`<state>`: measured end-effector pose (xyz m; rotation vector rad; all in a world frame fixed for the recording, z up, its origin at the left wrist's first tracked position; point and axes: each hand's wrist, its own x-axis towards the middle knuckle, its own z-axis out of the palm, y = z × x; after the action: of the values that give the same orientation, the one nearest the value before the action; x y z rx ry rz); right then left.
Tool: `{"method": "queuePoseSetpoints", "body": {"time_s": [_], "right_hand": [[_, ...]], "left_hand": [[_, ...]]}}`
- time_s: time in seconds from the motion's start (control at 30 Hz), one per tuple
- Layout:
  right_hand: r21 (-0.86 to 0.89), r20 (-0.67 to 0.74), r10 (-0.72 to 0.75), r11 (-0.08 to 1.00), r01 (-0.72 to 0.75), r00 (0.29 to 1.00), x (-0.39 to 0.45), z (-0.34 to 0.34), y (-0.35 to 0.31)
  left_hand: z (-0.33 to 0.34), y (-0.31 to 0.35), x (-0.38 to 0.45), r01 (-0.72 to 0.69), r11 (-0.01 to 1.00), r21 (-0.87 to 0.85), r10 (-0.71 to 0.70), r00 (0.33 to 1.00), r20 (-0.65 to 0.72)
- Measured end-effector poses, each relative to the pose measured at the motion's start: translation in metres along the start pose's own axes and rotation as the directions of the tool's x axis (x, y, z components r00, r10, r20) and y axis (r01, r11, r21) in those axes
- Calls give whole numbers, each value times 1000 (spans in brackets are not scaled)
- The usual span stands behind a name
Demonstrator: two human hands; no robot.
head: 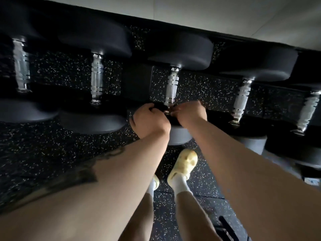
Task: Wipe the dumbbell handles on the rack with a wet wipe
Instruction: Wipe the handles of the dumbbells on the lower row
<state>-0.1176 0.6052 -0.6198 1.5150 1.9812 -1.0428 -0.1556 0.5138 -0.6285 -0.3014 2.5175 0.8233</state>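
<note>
Several black dumbbells with ribbed chrome handles lie side by side on a low rack (137,80). Both my hands meet at the near end of the middle dumbbell handle (172,86), just above its near head (178,136). My left hand (149,119) comes in from the left with its fingers curled in toward the handle's base. My right hand (191,113) mirrors it from the right, fingertips pinching at the same spot. The wet wipe does not show plainly; the curled fingers hide whatever is between them.
Neighbouring handles stand left (96,79) and right (241,98) of the one I touch. Speckled black rubber floor (52,153) lies below, a pale wall (225,18) behind. My foot in a yellow shoe (185,162) stands under the rack's front.
</note>
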Motion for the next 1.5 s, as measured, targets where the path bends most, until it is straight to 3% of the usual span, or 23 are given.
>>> {"method": "queuePoseSetpoints", "body": {"time_s": [0.07,0.13,0.23,0.3,0.43,0.5,0.67,0.8,0.97,1.03,1.17,1.3,1.4,1.5], "right_hand": [[159,-36,85,984,-78,996,-1,6,-6],[271,-36,36,962,-24,999,-7,10,-5],[193,-96,-112,973,129,989,-14,7,-1],[90,-117,-124,987,135,985,-8,1,6],[212,-73,60,976,-43,996,8,-8,21],[247,-16,83,966,-76,996,12,-1,12],[291,-116,122,953,-84,986,-1,6,5],[293,-75,140,950,-112,987,7,8,1],[378,199,97,911,-168,975,36,15,-14],[387,236,73,908,-163,969,36,10,-10],[200,29,27,979,-33,999,14,-2,3],[83,-128,-158,982,170,979,-15,-4,7],[-37,-137,-379,925,378,915,-15,0,-4],[-273,-21,-567,796,540,824,-9,7,-22]], "left_hand": [[1,1,-3,17,997,-74,-20,999,-36],[1,1,-4,31,995,-91,-35,999,-40],[0,3,-7,35,997,-70,-37,999,-22],[-1,4,-8,29,998,-59,-30,999,-18],[0,4,-10,7,998,-70,-9,999,-33],[1,4,-12,-3,996,-91,-1,999,-51],[1,4,-12,-36,994,-106,26,996,-87],[0,5,-13,-10,995,-104,3,997,-73],[2,4,-12,-29,994,-108,19,996,-91],[2,3,-12,-30,994,-109,20,996,-88],[4,1,-11,-47,991,-128,35,995,-94],[5,1,-10,-47,990,-133,32,994,-108],[5,0,-10,-44,989,-142,28,994,-109],[4,0,-8,-23,988,-151,7,994,-107]]}}
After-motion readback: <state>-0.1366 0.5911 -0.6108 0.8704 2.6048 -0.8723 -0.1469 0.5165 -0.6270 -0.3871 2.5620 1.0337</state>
